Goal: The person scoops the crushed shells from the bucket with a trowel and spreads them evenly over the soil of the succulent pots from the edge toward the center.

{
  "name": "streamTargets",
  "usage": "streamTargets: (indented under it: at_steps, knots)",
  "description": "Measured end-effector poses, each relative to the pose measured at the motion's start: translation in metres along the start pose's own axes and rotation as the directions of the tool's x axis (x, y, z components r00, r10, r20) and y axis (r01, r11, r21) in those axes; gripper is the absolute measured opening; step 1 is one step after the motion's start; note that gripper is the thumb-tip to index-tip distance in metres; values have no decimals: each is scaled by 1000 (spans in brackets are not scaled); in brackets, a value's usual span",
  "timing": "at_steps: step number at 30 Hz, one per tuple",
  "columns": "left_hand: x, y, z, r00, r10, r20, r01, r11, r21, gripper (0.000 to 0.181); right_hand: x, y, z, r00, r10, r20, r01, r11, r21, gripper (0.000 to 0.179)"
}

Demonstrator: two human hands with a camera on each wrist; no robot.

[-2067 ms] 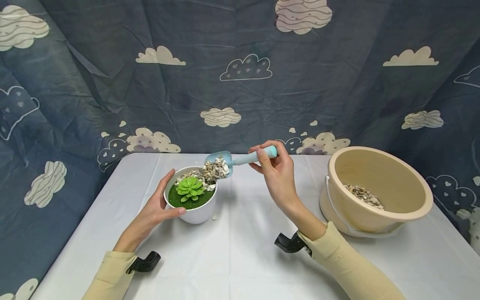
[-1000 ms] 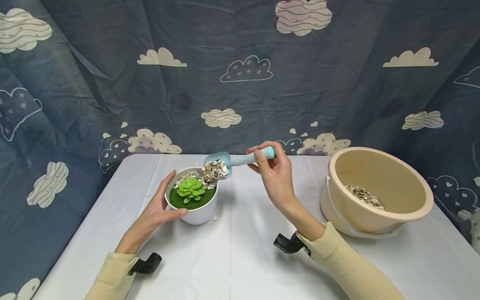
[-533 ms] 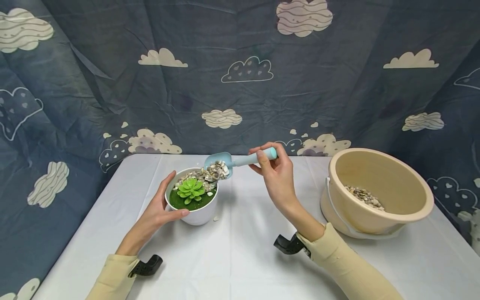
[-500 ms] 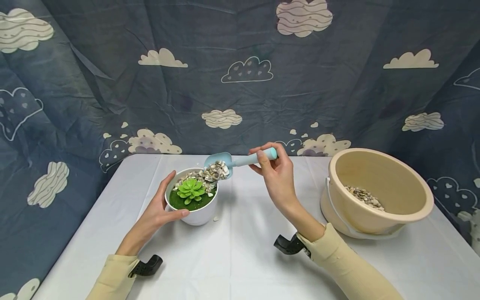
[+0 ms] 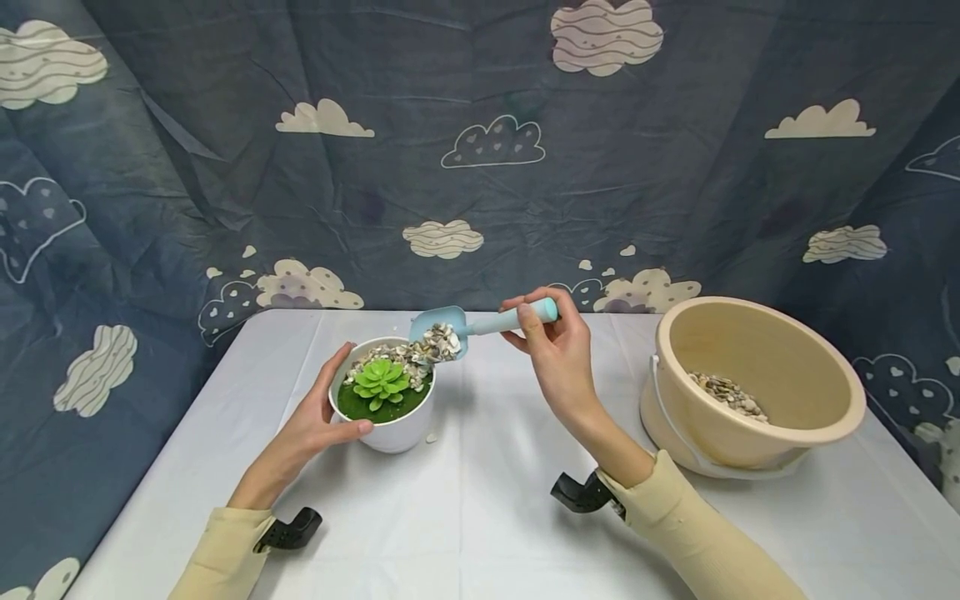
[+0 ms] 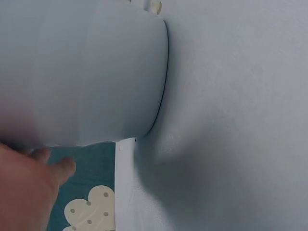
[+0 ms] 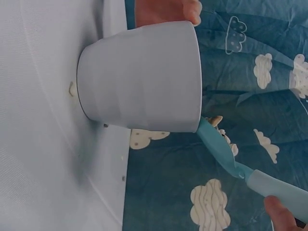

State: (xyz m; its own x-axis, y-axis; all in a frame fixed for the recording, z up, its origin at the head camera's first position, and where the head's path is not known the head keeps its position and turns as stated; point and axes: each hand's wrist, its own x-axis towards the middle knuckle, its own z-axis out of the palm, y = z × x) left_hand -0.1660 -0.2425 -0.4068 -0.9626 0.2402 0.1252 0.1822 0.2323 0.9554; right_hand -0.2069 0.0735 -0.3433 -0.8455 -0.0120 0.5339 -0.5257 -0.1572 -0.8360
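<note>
Fewer small grey-white stones [image 5: 442, 340] now sit on the light-blue plastic scoop [image 5: 427, 318], more in the round white pot [image 5: 395, 434] near the far edge of the white cloth-covered table [image 5: 465, 517]; the pouring looks partly done. The left hand [image 5: 315, 421] grips the pot; the right hand [image 5: 558, 354] pinches the scoop's handle [image 5: 493, 322].

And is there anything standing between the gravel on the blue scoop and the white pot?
Nothing visible: the blue scoop is at the edge of the white pot, and its gravel reaches inside. The green plant sits to one side.
</note>
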Motion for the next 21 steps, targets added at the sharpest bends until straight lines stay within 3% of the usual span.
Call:
streamTargets:
  at_steps: [8,17,21]
  knots:
    - [0,-3,0,1000,31,2,-31,998,-58,102,-2,-1,0,1000,-6,2,6,1000,-7,24]
    - [1,1,5,997,-4,-72,9,998,62,108,-3,-1,2,1000,-26,1,26,1000,-9,23]
    - [1,1,5,997,-23,-71,29,996,85,108,-3,-2,2,999,-36,1,36,999,-16,23]
